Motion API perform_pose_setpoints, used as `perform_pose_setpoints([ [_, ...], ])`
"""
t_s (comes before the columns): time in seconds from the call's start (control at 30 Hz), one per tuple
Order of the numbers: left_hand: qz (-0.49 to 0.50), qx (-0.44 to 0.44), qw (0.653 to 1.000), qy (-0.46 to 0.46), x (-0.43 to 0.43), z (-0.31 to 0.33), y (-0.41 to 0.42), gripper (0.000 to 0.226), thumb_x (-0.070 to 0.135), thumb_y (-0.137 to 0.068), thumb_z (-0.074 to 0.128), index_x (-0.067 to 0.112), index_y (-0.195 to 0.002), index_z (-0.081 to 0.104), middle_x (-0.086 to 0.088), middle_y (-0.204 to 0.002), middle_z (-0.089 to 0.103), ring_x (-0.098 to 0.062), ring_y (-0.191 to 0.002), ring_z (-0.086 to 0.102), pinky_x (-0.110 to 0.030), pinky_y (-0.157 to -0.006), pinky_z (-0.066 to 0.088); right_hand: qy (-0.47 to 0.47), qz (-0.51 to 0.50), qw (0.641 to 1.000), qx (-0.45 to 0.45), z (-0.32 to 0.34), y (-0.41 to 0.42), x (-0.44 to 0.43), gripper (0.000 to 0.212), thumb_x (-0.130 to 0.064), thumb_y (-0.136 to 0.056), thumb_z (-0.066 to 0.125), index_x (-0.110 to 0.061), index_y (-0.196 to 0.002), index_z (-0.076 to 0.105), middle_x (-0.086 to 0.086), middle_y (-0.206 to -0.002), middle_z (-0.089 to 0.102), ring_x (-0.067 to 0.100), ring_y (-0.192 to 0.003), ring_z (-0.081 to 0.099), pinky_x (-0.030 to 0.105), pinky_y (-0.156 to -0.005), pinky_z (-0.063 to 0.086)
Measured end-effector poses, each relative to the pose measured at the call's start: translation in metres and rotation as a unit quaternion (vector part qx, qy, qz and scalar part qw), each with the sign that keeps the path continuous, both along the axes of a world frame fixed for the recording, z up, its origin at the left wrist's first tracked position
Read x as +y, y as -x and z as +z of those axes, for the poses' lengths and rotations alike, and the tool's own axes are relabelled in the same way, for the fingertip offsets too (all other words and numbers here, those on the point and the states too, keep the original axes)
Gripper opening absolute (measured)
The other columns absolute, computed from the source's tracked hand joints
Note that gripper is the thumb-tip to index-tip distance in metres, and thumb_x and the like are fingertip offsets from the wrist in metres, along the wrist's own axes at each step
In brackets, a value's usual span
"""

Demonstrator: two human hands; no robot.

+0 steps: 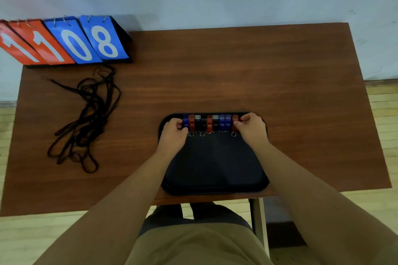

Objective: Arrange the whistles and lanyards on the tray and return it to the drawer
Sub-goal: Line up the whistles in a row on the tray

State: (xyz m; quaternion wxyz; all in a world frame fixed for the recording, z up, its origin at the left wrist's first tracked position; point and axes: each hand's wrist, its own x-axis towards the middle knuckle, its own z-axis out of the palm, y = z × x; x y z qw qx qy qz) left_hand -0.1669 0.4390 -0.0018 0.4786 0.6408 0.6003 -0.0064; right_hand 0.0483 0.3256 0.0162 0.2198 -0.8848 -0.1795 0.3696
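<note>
A black tray (215, 170) lies on the brown table's near edge. Several whistles (210, 123) in blue, red and black stand side by side in a row along the tray's far rim, their metal rings pointing toward me. My left hand (174, 133) presses its curled fingers against the blue whistle at the row's left end. My right hand (253, 128) pinches the red whistle (235, 123) at the right end. A tangle of black lanyards (86, 118) lies on the table far to the left, apart from the tray.
A flip scoreboard (64, 41) with red and blue number cards stands at the table's (280, 82) back left corner. A pale wall rises behind the table. Wooden floor shows to both sides. My legs sit below the table's front edge.
</note>
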Motion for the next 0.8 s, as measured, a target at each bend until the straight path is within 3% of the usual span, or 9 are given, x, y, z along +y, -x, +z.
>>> perform_pose_setpoints([
  [0.1,0.003,-0.001,1.0,0.0,-0.001,-0.002,-0.002,0.036,0.017,-0.098,0.058,0.012,-0.133,0.055,-0.004,-0.125,0.057,-0.011,-0.096,0.058,-0.025,-0.083,0.044,0.007,0.015,1.0,0.004,-0.006,0.001,-0.002,0.03,-0.015,-0.096,0.064,-0.006,-0.125,0.061,0.01,-0.116,0.067,0.014,-0.086,0.056,0.027,-0.076,0.044],
  [0.33,0.023,-0.009,1.0,0.019,-0.004,-0.009,-0.004,0.036,0.018,-0.096,0.061,0.016,-0.131,0.053,-0.004,-0.12,0.058,-0.009,-0.092,0.059,-0.025,-0.079,0.046,0.001,0.033,0.999,0.001,-0.015,0.002,-0.002,0.022,-0.012,-0.098,0.062,-0.007,-0.119,0.06,0.0,-0.098,0.061,-0.001,-0.07,0.05,0.015,-0.058,0.037],
  [0.53,0.02,-0.013,0.999,0.028,-0.004,-0.011,-0.006,0.04,0.017,-0.095,0.063,0.015,-0.133,0.052,-0.004,-0.122,0.057,-0.012,-0.099,0.06,-0.021,-0.081,0.044,0.005,0.073,0.997,-0.01,-0.014,-0.005,-0.004,0.025,-0.014,-0.098,0.062,-0.009,-0.122,0.061,-0.001,-0.1,0.061,0.011,-0.083,0.055,0.025,-0.074,0.042],
  [0.7,0.008,-0.014,0.999,0.041,-0.004,-0.01,-0.005,0.045,0.018,-0.095,0.063,0.016,-0.138,0.05,-0.002,-0.128,0.054,-0.009,-0.1,0.058,-0.018,-0.078,0.042,0.009,0.092,0.996,-0.017,-0.013,-0.006,-0.006,0.028,-0.014,-0.096,0.063,-0.008,-0.123,0.061,0.0,-0.101,0.063,0.002,-0.073,0.051,0.02,-0.063,0.04],
  [0.8,0.0,-0.011,0.999,0.03,-0.004,-0.005,0.0,0.047,0.02,-0.096,0.062,0.015,-0.141,0.047,-0.002,-0.131,0.052,-0.011,-0.105,0.056,-0.02,-0.083,0.044,-0.003,0.09,0.994,-0.058,-0.006,-0.008,-0.008,0.035,-0.017,-0.093,0.064,-0.007,-0.126,0.059,0.006,-0.115,0.059,0.013,-0.087,0.058,0.029,-0.078,0.05],
])
